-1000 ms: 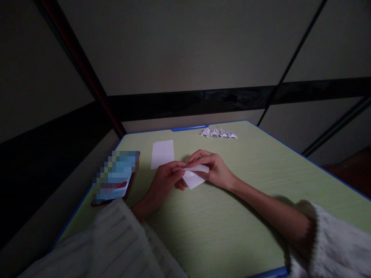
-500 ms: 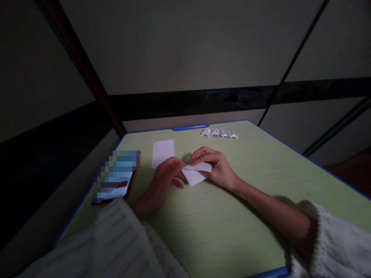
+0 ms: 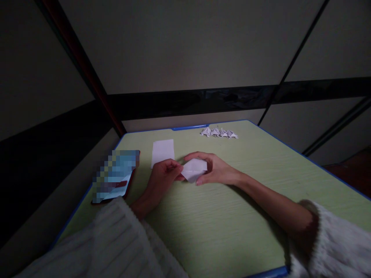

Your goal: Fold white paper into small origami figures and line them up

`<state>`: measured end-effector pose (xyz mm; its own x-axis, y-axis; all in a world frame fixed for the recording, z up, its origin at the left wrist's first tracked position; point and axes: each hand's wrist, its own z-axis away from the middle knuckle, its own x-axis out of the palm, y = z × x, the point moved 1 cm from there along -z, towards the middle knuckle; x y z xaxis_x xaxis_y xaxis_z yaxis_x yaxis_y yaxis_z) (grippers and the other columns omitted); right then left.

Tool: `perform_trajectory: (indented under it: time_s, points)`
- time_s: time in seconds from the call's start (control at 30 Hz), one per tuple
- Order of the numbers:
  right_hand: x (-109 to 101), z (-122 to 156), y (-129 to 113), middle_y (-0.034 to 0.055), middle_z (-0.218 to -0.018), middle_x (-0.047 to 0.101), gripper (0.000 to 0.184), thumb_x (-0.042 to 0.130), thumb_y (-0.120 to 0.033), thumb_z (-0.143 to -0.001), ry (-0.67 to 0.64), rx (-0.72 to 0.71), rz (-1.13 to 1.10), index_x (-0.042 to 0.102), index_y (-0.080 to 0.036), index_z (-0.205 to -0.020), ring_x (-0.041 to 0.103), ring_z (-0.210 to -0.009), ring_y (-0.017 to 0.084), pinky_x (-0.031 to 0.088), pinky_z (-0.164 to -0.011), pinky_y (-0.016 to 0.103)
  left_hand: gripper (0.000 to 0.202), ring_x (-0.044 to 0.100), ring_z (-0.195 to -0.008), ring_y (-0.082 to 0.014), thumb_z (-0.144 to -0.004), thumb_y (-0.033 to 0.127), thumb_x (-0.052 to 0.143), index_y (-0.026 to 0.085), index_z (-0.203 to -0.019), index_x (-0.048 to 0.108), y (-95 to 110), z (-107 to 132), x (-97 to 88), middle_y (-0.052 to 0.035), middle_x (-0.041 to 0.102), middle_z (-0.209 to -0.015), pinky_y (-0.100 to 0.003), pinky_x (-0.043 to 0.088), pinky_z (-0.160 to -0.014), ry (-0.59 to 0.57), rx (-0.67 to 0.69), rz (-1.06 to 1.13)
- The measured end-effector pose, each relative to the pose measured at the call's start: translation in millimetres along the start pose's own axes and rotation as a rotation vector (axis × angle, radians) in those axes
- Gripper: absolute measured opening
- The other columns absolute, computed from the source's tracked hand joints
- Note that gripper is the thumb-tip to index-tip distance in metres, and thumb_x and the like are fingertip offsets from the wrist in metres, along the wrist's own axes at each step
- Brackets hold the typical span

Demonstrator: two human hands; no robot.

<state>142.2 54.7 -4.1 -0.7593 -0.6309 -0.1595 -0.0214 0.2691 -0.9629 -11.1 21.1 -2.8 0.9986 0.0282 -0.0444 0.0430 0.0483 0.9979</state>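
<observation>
A partly folded white paper [image 3: 194,170] is between my hands, above the middle of the table. My left hand [image 3: 165,175] pinches its left corner between thumb and fingers. Around its right side curves my right hand [image 3: 216,168], with the fingers along the far edge and the thumb at the near edge. Behind my left hand lies a flat sheet of white paper [image 3: 163,151], its near edge partly covered by the hand.
Several small folded paper figures [image 3: 218,133] stand in a row near the far edge of the pale green table [image 3: 232,227]. A phone in a dark red case [image 3: 117,181], its screen blurred, lies at the left. Wall panels [image 3: 185,50] rise behind the table.
The upper flap of the folded paper now lies spread into a flatter, many-sided shape. My right hand has opened from holding the flap to curving around the paper's edges, its thumb now showing in front.
</observation>
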Motion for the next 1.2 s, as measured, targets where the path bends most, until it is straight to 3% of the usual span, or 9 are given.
perform_trajectory:
  time_s: [0.07, 0.23, 0.43, 0.7, 0.83, 0.9, 0.97, 1.03, 1.2]
  points:
    - [-0.6, -0.4, -0.2, 0.0014, -0.081, 0.055, 0.051, 0.07, -0.018, -0.05, -0.003, 0.036, -0.06, 0.051, -0.016, -0.098, 0.05, -0.068, 0.011, 0.041, -0.057, 0.023, 0.006, 0.054, -0.047, -0.0084, -0.059, 0.017, 0.059, 0.013, -0.056, 0.055, -0.6, 0.1, -0.7, 0.0053, 0.055, -0.048, -0.019, 0.045, -0.049, 0.018, 0.046, -0.065]
    - [0.8, -1.9, -4.1, 0.0023, -0.069, 0.055, 0.016, 0.057, -0.02, -0.066, 0.133, 0.046, -0.001, 0.056, -0.01, -0.079, 0.048, -0.058, 0.008, 0.037, -0.053, 0.022, 0.003, 0.056, -0.051, -0.0101, -0.061, 0.015, 0.057, 0.014, -0.059, 0.059, -2.5, 4.8, -0.8, 0.0027, 0.059, -0.052, -0.02, 0.044, -0.051, -0.004, 0.238, -0.232]
    - [5.3, -2.2, -5.8, -0.0002, -0.062, 0.054, 0.008, 0.058, -0.013, -0.061, 0.206, 0.028, 0.071, 0.056, -0.01, -0.069, 0.046, -0.053, 0.007, 0.034, -0.049, 0.02, 0.007, 0.055, -0.055, -0.0099, -0.062, 0.014, 0.055, 0.014, -0.056, 0.058, -1.6, 9.4, 1.9, 0.0005, 0.06, -0.058, -0.02, 0.044, -0.054, -0.013, 0.372, -0.316]
    - [11.5, -0.8, -6.9, -0.0019, -0.061, 0.053, 0.016, 0.06, -0.008, -0.056, 0.312, 0.046, -0.025, 0.053, -0.012, -0.07, 0.048, -0.051, 0.006, 0.036, -0.047, 0.019, 0.011, 0.053, -0.05, -0.0077, -0.055, 0.012, 0.061, 0.014, -0.048, 0.052, 1.6, 6.9, 2.3, 0.0028, 0.058, -0.053, -0.018, 0.043, -0.051, 0.029, 0.207, -0.168]
    - [10.4, -0.8, -6.3, -0.0033, -0.056, 0.052, 0.02, 0.06, -0.006, -0.055, 0.311, 0.055, -0.055, 0.052, -0.012, -0.073, 0.046, -0.047, 0.005, 0.035, -0.044, 0.018, 0.017, 0.053, -0.046, -0.0071, -0.051, 0.012, 0.064, 0.015, -0.063, 0.052, 2.0, 4.7, 2.2, 0.0063, 0.057, -0.048, -0.016, 0.041, -0.046, -0.046, 0.097, -0.045]
    - [10.1, -0.5, -5.7, -0.0041, -0.054, 0.051, 0.021, 0.06, -0.006, -0.054, 0.307, 0.053, -0.046, 0.053, -0.012, -0.073, 0.045, -0.046, 0.005, 0.035, -0.044, 0.018, 0.018, 0.054, -0.044, -0.008, -0.054, 0.014, 0.064, 0.015, -0.067, 0.052, -0.1, 4.0, 3.2, 0.0063, 0.057, -0.047, -0.017, 0.041, -0.044, -0.112, 0.051, -0.029]
    - [10.4, -0.2, -5.1, -0.0042, -0.054, 0.051, 0.022, 0.061, -0.006, -0.054, 0.301, 0.057, -0.048, 0.053, -0.013, -0.073, 0.045, -0.046, 0.006, 0.036, -0.044, 0.019, 0.008, 0.054, -0.042, -0.0082, -0.059, 0.018, 0.06, 0.014, -0.062, 0.054, -2.9, 3.5, 4.6, 0.004, 0.058, -0.046, -0.017, 0.04, -0.042, -0.192, 0.026, -0.079]
    - [10.8, -0.3, -4.4, -0.0035, -0.055, 0.053, 0.022, 0.063, -0.008, -0.054, 0.298, 0.073, -0.079, 0.053, -0.013, -0.074, 0.047, -0.047, 0.007, 0.036, -0.045, 0.02, 0.011, 0.052, -0.04, -0.0075, -0.065, 0.021, 0.055, 0.013, -0.057, 0.055, -4.9, 3.1, 5.0, 0.0018, 0.059, -0.044, -0.017, 0.039, -0.041, -0.238, 0.029, -0.135]
    - [5.6, -3.1, -1.2, -0.0009, -0.059, 0.057, 0.008, 0.06, -0.019, -0.062, 0.351, 0.063, -0.264, 0.058, -0.013, -0.067, 0.048, -0.05, 0.007, 0.036, -0.048, 0.021, 0.016, 0.052, -0.039, -0.0079, -0.067, 0.022, 0.052, 0.013, -0.055, 0.056, -3.7, 1.4, 1.2, 0.0013, 0.059, -0.042, -0.017, 0.038, -0.04, -0.173, 0.037, -0.096]
